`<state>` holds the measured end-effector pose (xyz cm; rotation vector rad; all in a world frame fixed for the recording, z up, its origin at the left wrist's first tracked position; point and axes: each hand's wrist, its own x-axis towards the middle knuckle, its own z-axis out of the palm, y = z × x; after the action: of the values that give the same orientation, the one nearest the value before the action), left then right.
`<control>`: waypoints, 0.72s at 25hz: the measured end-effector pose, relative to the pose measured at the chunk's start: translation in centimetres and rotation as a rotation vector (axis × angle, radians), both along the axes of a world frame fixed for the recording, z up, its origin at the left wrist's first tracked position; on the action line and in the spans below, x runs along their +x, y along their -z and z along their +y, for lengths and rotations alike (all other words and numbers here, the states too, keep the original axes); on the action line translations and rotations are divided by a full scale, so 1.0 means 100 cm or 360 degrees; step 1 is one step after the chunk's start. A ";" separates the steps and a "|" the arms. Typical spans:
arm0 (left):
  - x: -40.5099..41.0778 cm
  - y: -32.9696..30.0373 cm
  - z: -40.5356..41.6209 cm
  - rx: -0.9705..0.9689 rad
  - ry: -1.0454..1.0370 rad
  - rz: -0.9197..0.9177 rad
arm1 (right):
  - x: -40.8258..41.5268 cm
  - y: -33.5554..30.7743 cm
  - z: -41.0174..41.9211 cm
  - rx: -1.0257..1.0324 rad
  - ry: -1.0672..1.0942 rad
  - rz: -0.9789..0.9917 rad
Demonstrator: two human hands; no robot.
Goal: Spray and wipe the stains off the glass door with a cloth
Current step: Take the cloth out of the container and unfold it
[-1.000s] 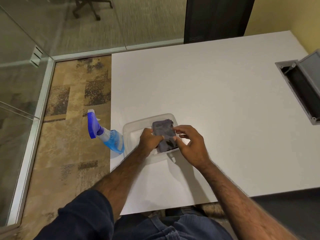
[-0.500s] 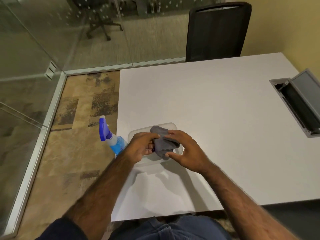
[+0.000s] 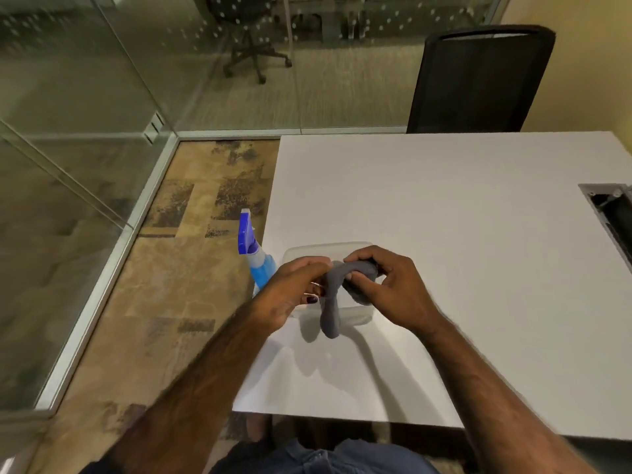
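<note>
A grey cloth (image 3: 333, 295) hangs between my two hands, its loose end drooping toward the table. My left hand (image 3: 290, 292) pinches its left part and my right hand (image 3: 390, 289) grips the bunched top. Both hold it just above a clear plastic tray (image 3: 359, 314) near the white table's (image 3: 444, 234) left edge. A blue spray bottle (image 3: 254, 254) stands at that table edge, left of the tray, partly hidden by my left hand. The glass door and glass wall (image 3: 68, 165) run along the left and far side, with a metal frame (image 3: 113, 248) at the floor.
A black chair (image 3: 478, 80) stands at the table's far side. An open cable box (image 3: 612, 213) is sunk into the table at the right. Patterned carpet (image 3: 178, 268) lies between table and glass. An office chair (image 3: 249, 46) is beyond the glass.
Both hands have lifted the grey cloth out of the tray, and it now unfolds and droops between them. My view has tilted up, showing more of the chair and glass.
</note>
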<state>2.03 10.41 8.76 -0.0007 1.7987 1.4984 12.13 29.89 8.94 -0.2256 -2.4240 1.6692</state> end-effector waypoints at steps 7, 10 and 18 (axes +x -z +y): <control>0.038 -0.002 -0.052 -0.0026 0.0409 0.0409 | -0.010 -0.027 -0.032 -0.0196 -0.0222 -0.0086; 0.047 -0.007 -0.077 -0.0204 0.0428 0.0583 | -0.014 -0.040 -0.055 -0.0243 -0.0286 -0.0101; 0.089 -0.024 -0.183 -0.0158 0.0220 0.0763 | -0.011 -0.059 -0.144 -0.0259 -0.0576 -0.0212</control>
<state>10.91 -7.91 11.21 0.4596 2.1957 1.3868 10.98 15.51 14.89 0.0904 -2.5437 2.0665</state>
